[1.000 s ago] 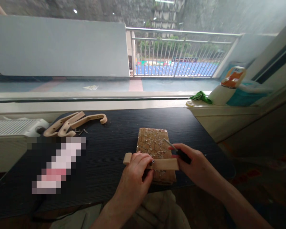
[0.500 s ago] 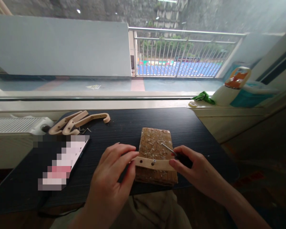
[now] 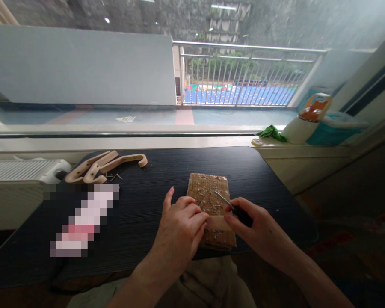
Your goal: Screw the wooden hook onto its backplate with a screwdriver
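Head view: both your hands point(image 3: 181, 229) are at a wooden piece point(image 3: 217, 222) laid across a cardboard block point(image 3: 208, 186)
Your right hand point(image 3: 255, 220) is closed round the dark handle of a screwdriver point(image 3: 223, 199), its metal shaft slanting up and leftward above the block; your right thumb lies at the right part of the wooden piece. Your left hand has its fingers bunched over the left part of the piece, the little finger raised; the fingertips hide what is under them, so whether they grip or merely press cannot be told. The block rests near the front edge of the black table point(image 3: 147, 214). At the far left corner, well apart from your hands, you have curved wooden hooks point(image 3: 125, 160), with loose screws point(image 3: 114, 177) just beside them and a pixelated object point(image 3: 80, 222) nearer you
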Motion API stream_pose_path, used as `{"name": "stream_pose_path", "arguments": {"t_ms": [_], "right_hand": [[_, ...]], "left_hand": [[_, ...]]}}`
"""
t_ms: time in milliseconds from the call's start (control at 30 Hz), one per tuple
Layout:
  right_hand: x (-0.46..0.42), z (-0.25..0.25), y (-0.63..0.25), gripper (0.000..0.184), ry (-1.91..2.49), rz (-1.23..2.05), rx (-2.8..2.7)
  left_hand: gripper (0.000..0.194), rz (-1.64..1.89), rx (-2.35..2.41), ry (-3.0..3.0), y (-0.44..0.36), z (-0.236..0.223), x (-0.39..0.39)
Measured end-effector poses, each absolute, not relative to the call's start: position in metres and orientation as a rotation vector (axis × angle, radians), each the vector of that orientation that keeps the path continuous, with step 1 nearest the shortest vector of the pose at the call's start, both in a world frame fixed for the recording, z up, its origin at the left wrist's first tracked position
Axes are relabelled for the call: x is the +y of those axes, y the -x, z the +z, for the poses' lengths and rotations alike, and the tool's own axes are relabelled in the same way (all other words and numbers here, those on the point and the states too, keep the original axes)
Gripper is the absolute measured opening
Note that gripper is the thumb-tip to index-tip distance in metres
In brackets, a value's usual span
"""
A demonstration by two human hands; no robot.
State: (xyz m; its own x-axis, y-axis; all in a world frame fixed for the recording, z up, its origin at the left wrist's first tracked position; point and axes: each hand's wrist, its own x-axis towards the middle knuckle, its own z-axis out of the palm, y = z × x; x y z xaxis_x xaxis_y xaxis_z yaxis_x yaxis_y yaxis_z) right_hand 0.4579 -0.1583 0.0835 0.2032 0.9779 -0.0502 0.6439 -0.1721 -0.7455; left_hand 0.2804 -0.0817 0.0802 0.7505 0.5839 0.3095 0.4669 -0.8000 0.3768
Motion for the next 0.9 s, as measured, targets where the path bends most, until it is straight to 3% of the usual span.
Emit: {"name": "stream_pose_path", "arguments": {"t_ms": [267,433,900], "right_hand": [[-0.166,0.101,-0.467,0.029,2.015,0.583,-1.648],[-0.173,0.114,-0.47,0.02,1.942,0.587,-1.77],[-0.177,0.11,-0.468,0.025,1.848,0.572,-1.78]], "left_hand": [[0.013,0.593,0.87,-2.672,-0.28,0.08,-0.083],[0.014,0.591,0.879,-2.664,-0.28,0.08,-0.081],[0.013,0.611,0.888,-2.6,-0.28,0.085,-0.08]]}}
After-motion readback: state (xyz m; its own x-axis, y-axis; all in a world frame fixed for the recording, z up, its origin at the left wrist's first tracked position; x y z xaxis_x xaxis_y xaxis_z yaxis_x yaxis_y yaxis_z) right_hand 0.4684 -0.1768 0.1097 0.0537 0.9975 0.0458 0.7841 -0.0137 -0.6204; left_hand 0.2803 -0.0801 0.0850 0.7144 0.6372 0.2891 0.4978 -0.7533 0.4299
